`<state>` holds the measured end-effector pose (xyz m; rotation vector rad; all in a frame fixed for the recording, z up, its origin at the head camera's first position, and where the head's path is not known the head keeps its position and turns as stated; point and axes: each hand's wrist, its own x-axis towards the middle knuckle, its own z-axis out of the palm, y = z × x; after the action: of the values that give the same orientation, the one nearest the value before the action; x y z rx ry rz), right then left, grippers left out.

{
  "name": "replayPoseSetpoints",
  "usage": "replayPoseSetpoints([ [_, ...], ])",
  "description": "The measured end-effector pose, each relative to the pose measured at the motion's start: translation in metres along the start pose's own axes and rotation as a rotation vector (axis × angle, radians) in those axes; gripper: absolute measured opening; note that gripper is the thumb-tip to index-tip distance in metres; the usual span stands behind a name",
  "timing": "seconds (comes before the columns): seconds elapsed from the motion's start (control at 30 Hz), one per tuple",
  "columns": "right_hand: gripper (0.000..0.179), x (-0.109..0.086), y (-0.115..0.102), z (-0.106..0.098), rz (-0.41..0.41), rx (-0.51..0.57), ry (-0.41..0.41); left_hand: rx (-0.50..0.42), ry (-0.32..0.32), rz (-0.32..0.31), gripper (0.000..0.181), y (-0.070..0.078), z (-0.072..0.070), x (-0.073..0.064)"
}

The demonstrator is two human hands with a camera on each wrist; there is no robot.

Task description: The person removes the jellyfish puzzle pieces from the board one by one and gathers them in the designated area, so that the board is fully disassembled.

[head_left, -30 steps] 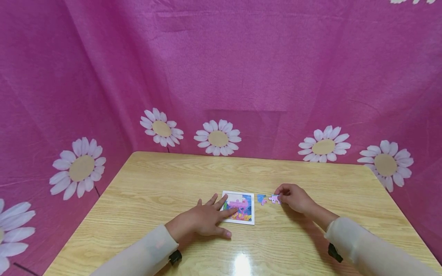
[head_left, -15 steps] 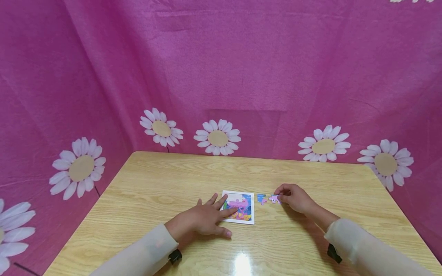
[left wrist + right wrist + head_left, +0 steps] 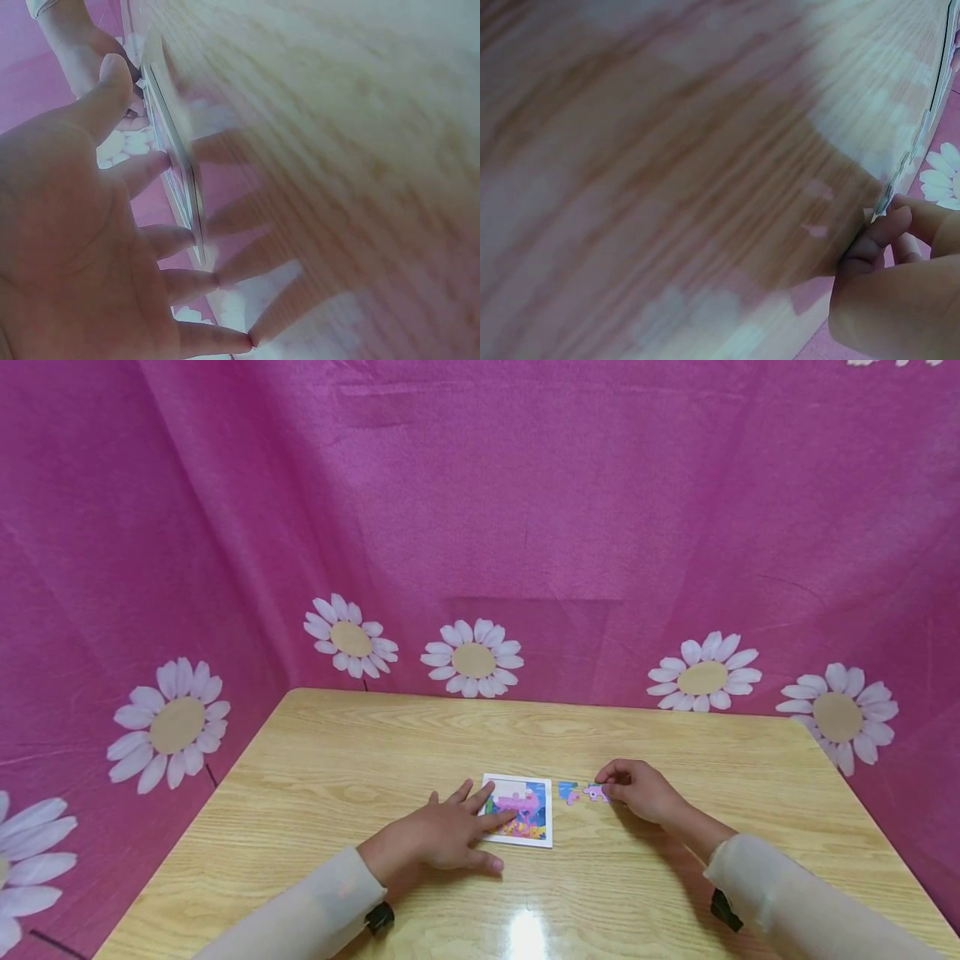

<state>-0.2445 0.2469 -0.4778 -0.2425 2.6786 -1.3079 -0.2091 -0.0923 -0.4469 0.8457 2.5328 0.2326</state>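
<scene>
A small jigsaw puzzle in a white frame lies flat on the table, showing a pink figure, blue and yellow parts, and a pale bare area at its upper left. My left hand rests with spread fingers over its left side; in the left wrist view two fingertips touch the frame's edge. Right of the frame, my right hand pinches a pink puzzle piece at its right end, thumb and index together. A blue and pink puzzle piece lies between frame and held piece. The fingers hide part of the held piece.
The wooden table reaches back to a magenta cloth printed with white daisies, which also hangs at the left and right. Black straps show below the sleeves. A bright light reflection lies near the table's front.
</scene>
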Motion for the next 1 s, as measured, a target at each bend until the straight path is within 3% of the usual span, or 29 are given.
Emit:
replayPoseSetpoints([
  [0.57, 0.010, 0.002, -0.002, -0.003, 0.014, 0.060, -0.023, 0.030, 0.041, 0.022, 0.079, -0.001, 0.002, 0.006],
  [1.0, 0.012, 0.006, -0.022, 0.006, -0.024, 0.074, -0.007, 0.082, 0.060, 0.048, 0.079, 0.007, 0.003, 0.012],
])
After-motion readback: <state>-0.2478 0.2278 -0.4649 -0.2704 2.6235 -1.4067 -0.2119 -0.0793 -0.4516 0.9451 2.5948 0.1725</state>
